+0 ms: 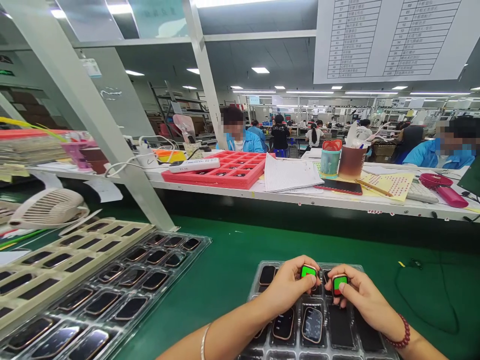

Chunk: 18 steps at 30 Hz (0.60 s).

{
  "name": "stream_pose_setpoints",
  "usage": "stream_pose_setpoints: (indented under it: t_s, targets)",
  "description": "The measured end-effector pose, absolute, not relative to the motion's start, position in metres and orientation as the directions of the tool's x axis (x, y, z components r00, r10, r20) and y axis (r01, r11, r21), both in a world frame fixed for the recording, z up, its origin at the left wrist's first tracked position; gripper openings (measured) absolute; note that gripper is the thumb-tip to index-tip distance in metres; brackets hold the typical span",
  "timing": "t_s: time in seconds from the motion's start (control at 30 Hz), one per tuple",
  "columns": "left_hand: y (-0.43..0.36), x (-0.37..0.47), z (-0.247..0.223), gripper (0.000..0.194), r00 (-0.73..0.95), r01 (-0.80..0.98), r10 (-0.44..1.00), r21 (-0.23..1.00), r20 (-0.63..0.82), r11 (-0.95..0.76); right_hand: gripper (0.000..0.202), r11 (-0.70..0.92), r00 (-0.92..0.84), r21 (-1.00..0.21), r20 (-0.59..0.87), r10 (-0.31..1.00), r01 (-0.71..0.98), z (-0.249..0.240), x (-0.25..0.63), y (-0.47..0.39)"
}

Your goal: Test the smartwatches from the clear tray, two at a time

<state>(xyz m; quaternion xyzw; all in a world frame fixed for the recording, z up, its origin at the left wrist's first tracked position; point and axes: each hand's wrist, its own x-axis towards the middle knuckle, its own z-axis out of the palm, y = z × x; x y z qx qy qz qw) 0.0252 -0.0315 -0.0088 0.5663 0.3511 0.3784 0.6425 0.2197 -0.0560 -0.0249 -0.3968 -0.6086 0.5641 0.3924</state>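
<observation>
My left hand [288, 282] is closed round a smartwatch [308, 271] without a strap, its lit screen green with some red. In my right hand [362, 295], pinched between thumb and fingers, is a second smartwatch [340, 286] with a green and red screen. Both hands hover over a clear plastic tray [298, 322]. Several watch faces lie in its wells, among them a dark one showing small text [284, 324] and one with a lit dial [312, 324]. Some wells at the right look dark, and my hands hide part of the back row.
Left on the green bench stand another clear tray of watches [146, 295] and a beige foam tray [123, 240]. A white fan [52, 210] is behind them. The raised shelf holds a red foam tray [240, 182], papers and cups. A thin cable [403, 300] lies right. People work beyond.
</observation>
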Motion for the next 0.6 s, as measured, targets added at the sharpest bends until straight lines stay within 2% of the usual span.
stream_pose_setpoints:
  t_s: [0.17,0.33,0.47,0.6]
  targets:
    - [-0.0322,0.0253,-0.0075,0.031,0.463,-0.071,0.886,0.994,-0.042,0.084,0.023,0.044,-0.379,-0.999,0.033,0.925,0.02,-0.0257,0.2203,-0.0562]
    - [-0.031,0.0243,-0.0106,0.03,0.459,-0.056,0.886,0.993,-0.066,0.103,0.028,0.041,-0.368,-0.999,0.031,0.929,0.02,-0.0263,0.2205,-0.0564]
    - [-0.0303,0.0245,-0.0125,0.043,0.449,-0.086,0.893,0.993,-0.03,0.077,0.034,0.019,-0.35,-1.0,0.012,0.937,0.017,-0.0261,0.22,-0.0565]
    - [-0.0304,0.0247,-0.0134,0.04,0.469,-0.103,0.883,0.992,-0.022,0.079,0.029,0.041,-0.356,-0.999,0.03,0.934,0.023,-0.0277,0.2207,-0.0555]
